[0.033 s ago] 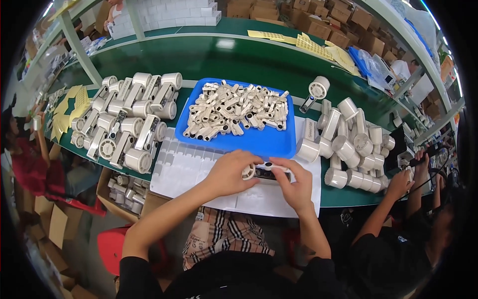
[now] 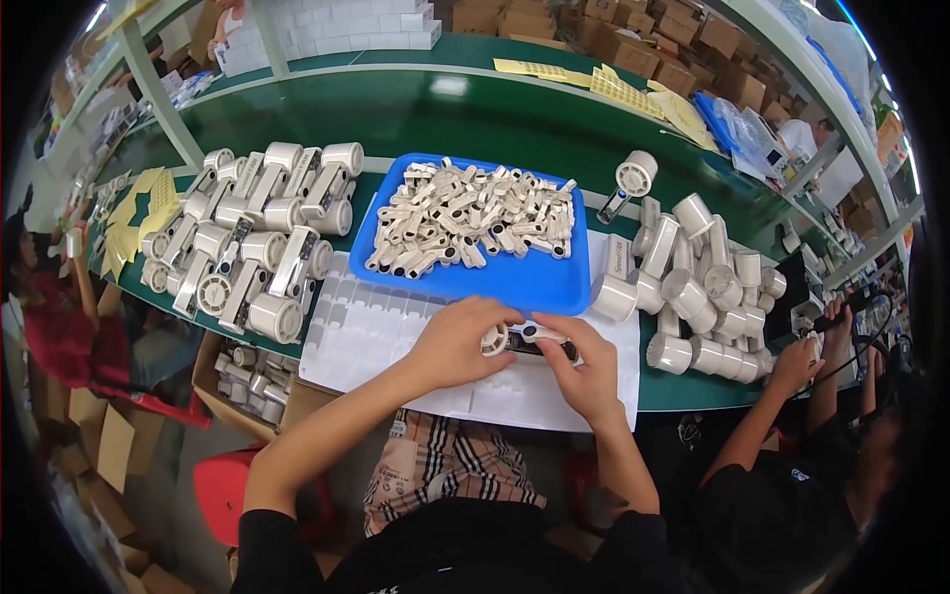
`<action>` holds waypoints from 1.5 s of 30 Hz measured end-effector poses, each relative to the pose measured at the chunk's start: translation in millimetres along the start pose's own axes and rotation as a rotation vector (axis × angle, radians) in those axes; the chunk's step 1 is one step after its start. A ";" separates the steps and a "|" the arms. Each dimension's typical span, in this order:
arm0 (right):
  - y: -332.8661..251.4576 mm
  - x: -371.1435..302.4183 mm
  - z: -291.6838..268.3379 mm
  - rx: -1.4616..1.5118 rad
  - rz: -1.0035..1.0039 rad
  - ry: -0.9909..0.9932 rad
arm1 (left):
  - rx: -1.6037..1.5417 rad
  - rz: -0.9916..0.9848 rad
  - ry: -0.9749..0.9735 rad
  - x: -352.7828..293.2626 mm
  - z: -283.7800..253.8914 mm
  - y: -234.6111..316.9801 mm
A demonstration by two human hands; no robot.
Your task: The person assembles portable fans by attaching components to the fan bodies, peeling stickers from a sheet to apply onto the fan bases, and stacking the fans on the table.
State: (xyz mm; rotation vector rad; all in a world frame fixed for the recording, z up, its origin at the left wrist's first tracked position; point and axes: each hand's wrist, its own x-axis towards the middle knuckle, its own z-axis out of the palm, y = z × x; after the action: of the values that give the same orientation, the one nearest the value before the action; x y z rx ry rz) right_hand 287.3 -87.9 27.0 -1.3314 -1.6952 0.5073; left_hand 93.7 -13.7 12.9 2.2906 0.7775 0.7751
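Note:
My left hand (image 2: 457, 342) is closed round the ribbed round head of a small white handheld fan (image 2: 494, 341), which lies sideways over the white sheet. Part of the fan's open handle shows, dark inside. In the fingers of my right hand (image 2: 592, 366) is a white handle cover (image 2: 542, 334) with a dark round button, lying over that opening. My right fingers hide its far end. Just beyond my hands, a blue tray (image 2: 485, 287) holds a heap of similar covers (image 2: 470, 218).
Rows of fans (image 2: 262, 249) lie to the left, and more are piled to the right (image 2: 693, 297). One fan (image 2: 634, 174) stands apart behind that pile. A carton of parts (image 2: 252, 381) sits below the table's left edge. A co-worker's hand (image 2: 795, 367) is at the far right.
The cover has shifted and tilted over the fan's handle, so less of the dark inside shows. My left hand stays almost in place.

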 end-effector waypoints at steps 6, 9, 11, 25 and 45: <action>10.1 -3.7 1.2 -0.123 -0.087 -0.045 | -0.026 -0.003 0.040 -3.3 3.8 -2.1; 10.3 -2.4 -7.0 -0.154 -0.060 -0.124 | -0.022 0.021 0.046 -5.3 4.9 -5.0; -2.4 0.0 -12.8 -0.160 -0.010 -0.161 | -0.017 0.021 0.043 -6.2 3.7 -5.0; 4.1 7.4 6.9 -0.164 -0.075 -0.139 | -0.027 0.060 0.071 -7.1 3.2 -10.1; 1.0 -3.2 5.5 -0.355 -0.166 -0.219 | 0.080 0.177 0.064 -10.1 16.9 -16.6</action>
State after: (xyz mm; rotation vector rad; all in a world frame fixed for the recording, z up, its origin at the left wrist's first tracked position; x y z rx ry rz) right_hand 283.4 -89.3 22.1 -1.4036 -2.1312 0.2693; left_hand 93.0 -15.4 -12.7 2.4416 0.6503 0.9159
